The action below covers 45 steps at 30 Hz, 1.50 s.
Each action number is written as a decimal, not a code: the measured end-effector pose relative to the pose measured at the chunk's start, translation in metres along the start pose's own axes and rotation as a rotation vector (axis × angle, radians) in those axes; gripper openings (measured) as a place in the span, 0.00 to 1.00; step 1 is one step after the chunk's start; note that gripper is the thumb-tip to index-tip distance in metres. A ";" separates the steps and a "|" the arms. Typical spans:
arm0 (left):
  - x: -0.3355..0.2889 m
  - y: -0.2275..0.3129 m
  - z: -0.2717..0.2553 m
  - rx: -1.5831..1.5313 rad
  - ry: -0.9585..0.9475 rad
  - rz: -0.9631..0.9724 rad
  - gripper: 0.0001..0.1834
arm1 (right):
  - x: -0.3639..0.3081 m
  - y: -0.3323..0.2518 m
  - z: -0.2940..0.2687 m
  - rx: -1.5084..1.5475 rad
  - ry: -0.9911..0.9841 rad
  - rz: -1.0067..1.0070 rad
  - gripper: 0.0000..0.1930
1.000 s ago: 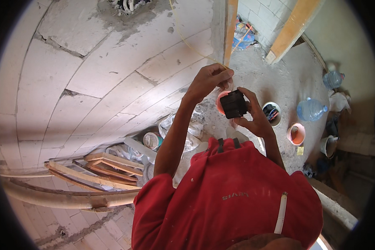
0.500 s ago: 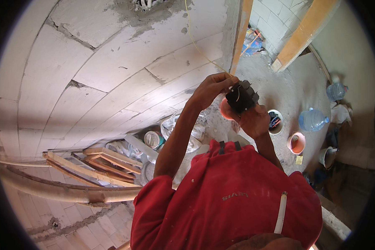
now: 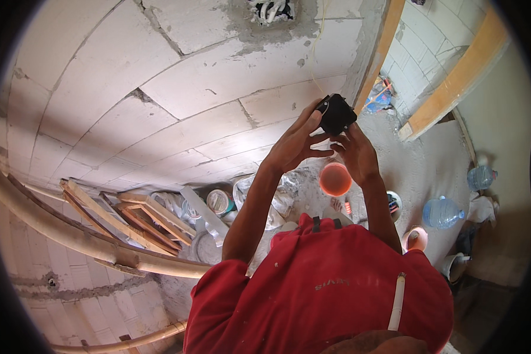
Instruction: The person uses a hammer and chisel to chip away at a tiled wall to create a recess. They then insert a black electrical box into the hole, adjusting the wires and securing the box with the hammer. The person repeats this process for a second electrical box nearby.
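Both my hands hold a black plastic electrical box (image 3: 337, 114) out in front of the block wall. My left hand (image 3: 296, 139) grips its left side, with the thumb on the near face and the lower fingers spread beneath. At the box's lower right edge, the fingertips of my right hand (image 3: 357, 154) press against it. A thin yellowish wire (image 3: 314, 56) hangs down the wall and reaches the box beside my left fingertips. Farther up, white cables (image 3: 271, 10) poke out of a square recess in the wall. The box's far side is hidden.
Below my hands stands an orange bucket (image 3: 335, 171). To the right are a pinkish bucket (image 3: 416, 238) and a large clear blue bottle (image 3: 442, 212). A slanted timber post (image 3: 457, 76) rises at the upper right. Wooden boards (image 3: 153, 221) lie along the wall at left.
My hands have lifted the box higher, and it is turned to a different face. The view has swung, bringing the wall recess more into sight and uncovering the orange bucket.
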<state>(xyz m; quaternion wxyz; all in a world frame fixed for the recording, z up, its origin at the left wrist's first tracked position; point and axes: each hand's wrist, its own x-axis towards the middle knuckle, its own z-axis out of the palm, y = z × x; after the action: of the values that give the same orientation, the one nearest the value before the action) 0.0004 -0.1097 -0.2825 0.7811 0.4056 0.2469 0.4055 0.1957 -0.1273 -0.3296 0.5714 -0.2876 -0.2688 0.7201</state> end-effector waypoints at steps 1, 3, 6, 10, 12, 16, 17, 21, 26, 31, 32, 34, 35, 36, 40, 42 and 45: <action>-0.005 0.000 -0.001 -0.070 -0.012 0.014 0.38 | 0.002 -0.001 -0.002 -0.269 0.084 -0.083 0.20; -0.010 -0.001 -0.002 -0.134 0.005 0.055 0.36 | 0.004 -0.003 -0.002 -0.803 0.250 -0.263 0.16; -0.006 -0.010 -0.002 -0.098 0.065 0.129 0.36 | -0.010 -0.007 0.013 -1.101 0.411 -0.823 0.12; -0.001 -0.017 0.001 -0.019 0.063 0.135 0.37 | -0.022 -0.020 0.059 -0.928 0.299 -0.389 0.11; -0.001 -0.022 0.003 -0.010 0.064 0.129 0.37 | -0.015 -0.011 0.043 -0.673 0.258 -0.310 0.11; -0.001 -0.035 0.002 -0.015 0.098 0.081 0.36 | -0.020 -0.004 0.033 -0.189 0.268 -0.087 0.12; -0.001 -0.037 0.003 -0.010 0.115 0.054 0.36 | -0.019 0.001 0.027 -0.060 0.279 -0.053 0.13; 0.005 -0.046 0.003 0.026 0.171 0.079 0.36 | -0.021 0.010 0.026 0.107 0.370 0.001 0.14; 0.020 -0.032 0.010 0.018 0.339 0.270 0.36 | -0.037 0.004 0.021 -0.076 0.341 -0.046 0.14; 0.032 0.013 0.020 0.122 0.293 0.381 0.34 | -0.076 -0.001 0.012 -0.578 -0.040 0.148 0.16; 0.034 0.022 0.021 0.151 0.280 0.410 0.34 | -0.084 -0.006 0.012 -0.648 -0.145 0.214 0.16; 0.036 0.043 0.026 0.206 0.253 0.469 0.34 | -0.099 -0.022 0.017 -0.783 -0.375 0.307 0.14; 0.035 0.053 0.030 0.217 0.246 0.507 0.34 | -0.103 -0.033 0.020 -0.849 -0.490 0.354 0.13; 0.033 0.061 0.032 0.247 0.247 0.538 0.34 | -0.101 -0.045 0.025 -1.017 -0.556 0.374 0.13; 0.025 0.090 0.036 0.342 0.269 0.635 0.36 | -0.088 -0.106 0.048 -1.721 -0.605 0.111 0.17; 0.029 0.100 0.037 0.311 0.255 0.649 0.37 | -0.066 -0.140 0.062 -1.648 -0.395 -0.260 0.16; 0.022 0.109 0.045 0.405 0.283 0.696 0.37 | -0.018 -0.180 0.127 -1.299 -0.131 -0.638 0.21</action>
<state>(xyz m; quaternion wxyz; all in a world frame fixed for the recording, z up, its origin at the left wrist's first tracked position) -0.0028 -0.0739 -0.1685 0.4605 0.5505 0.2745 0.6399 0.2280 -0.1161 -0.1107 0.4502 -0.4328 -0.7467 0.2290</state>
